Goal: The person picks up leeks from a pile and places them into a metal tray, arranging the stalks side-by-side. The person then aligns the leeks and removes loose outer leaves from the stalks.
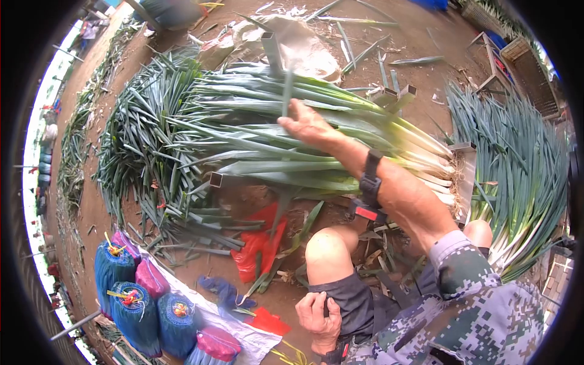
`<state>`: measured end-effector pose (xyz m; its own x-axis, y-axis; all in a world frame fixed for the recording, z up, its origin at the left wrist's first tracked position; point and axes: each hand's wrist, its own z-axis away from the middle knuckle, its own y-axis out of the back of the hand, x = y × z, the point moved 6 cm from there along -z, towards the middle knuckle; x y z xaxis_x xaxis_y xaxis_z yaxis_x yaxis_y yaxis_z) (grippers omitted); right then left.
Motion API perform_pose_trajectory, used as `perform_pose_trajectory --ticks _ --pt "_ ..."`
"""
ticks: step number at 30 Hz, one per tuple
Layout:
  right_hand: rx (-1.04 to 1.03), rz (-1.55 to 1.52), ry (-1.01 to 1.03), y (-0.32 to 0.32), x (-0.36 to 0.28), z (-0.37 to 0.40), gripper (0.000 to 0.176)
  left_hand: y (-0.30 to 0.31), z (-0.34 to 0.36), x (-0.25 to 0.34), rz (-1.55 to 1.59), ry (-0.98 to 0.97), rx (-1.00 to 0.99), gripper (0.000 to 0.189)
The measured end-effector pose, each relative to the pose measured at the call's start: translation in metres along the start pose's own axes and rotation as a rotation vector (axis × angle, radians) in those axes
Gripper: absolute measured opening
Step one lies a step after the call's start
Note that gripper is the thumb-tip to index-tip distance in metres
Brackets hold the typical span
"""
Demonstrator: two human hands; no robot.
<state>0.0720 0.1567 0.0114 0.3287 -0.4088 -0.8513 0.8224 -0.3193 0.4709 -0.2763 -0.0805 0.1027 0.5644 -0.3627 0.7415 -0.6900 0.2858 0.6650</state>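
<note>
We are pinching a leek leaf between the closed fingers of our right hand, the leaf standing up from them above the leek bundle, while our left hand is gripping our shorts with curled fingers.

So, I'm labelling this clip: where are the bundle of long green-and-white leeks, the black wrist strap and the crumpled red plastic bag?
Bundle of leeks [274, 149], head view, green leaves mid-bundle.
Black wrist strap [370, 176], head view, band's outer face.
Red plastic bag [258, 243], head view, crumpled middle.
</note>
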Motion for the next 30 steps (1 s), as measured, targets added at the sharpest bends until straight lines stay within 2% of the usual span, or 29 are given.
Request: perform_pose_trajectory --ticks 2,6,7,8,10,13,14,16,17,18,20,22,23,24,27,30 --pt "-0.010 -0.039 0.154 -0.024 -0.023 0.005 0.072 -0.004 -0.008 -0.006 -0.004 0.022 0.006 0.026" --pt "0.043 0.313 0.324 -0.049 -0.036 0.022 0.067 -0.003 -0.011 -0.013 0.019 -0.003 -0.001 0.025" --pt "-0.088 0.368 0.382 -0.053 -0.037 0.024 0.056 -0.003 -0.010 -0.015 0.014 -0.002 -0.003 0.025" --pt "-0.121 0.497 0.512 -0.057 -0.044 0.032 0.045 -0.004 -0.011 -0.015 0.019 -0.002 -0.008 0.025" --pt "-0.088 0.754 0.624 -0.063 -0.042 0.039 0.039 -0.004 -0.010 -0.015 0.023 0.004 -0.005 0.024" --pt "-0.089 0.739 0.618 -0.063 -0.037 0.041 0.042 -0.005 -0.008 -0.018 0.047 -0.012 -0.004 0.024" --pt "0.040 0.732 0.637 -0.060 -0.037 0.044 0.047 -0.004 -0.006 -0.018 0.044 -0.015 0.000 0.024" --pt "0.048 0.613 0.566 -0.046 -0.039 0.045 0.051 -0.003 -0.003 -0.018 0.046 -0.024 0.001 0.024" --pt "0.118 0.617 0.583 -0.035 -0.042 0.045 0.053 -0.004 0.000 -0.020 0.053 -0.030 0.009 0.022" --pt "0.015 0.544 0.513 -0.019 -0.049 0.045 0.053 -0.004 0.002 -0.020 0.059 -0.043 0.012 0.022" --pt "0.085 0.476 0.476 0.019 -0.058 0.055 0.056 -0.003 0.005 -0.019 0.078 -0.071 0.002 0.020" --pt "0.021 -0.041 0.284 0.064 -0.056 0.065 0.061 -0.002 0.008 -0.017 0.095 -0.091 -0.005 0.016" --pt "0.070 -0.144 0.202 0.088 -0.051 0.073 0.062 -0.001 0.009 -0.016 0.106 -0.106 -0.014 0.015" --pt "0.145 -0.460 0.091 0.108 -0.050 0.096 0.057 -0.003 0.009 -0.014 0.119 -0.123 -0.016 0.014" --pt "0.431 -0.560 -0.040 0.152 -0.025 0.152 0.040 -0.001 0.001 0.004 0.095 -0.238 -0.065 0.014" --pt "0.445 -0.740 -0.103 0.168 -0.018 0.227 0.034 -0.004 -0.013 0.047 0.221 -0.342 -0.058 0.021"
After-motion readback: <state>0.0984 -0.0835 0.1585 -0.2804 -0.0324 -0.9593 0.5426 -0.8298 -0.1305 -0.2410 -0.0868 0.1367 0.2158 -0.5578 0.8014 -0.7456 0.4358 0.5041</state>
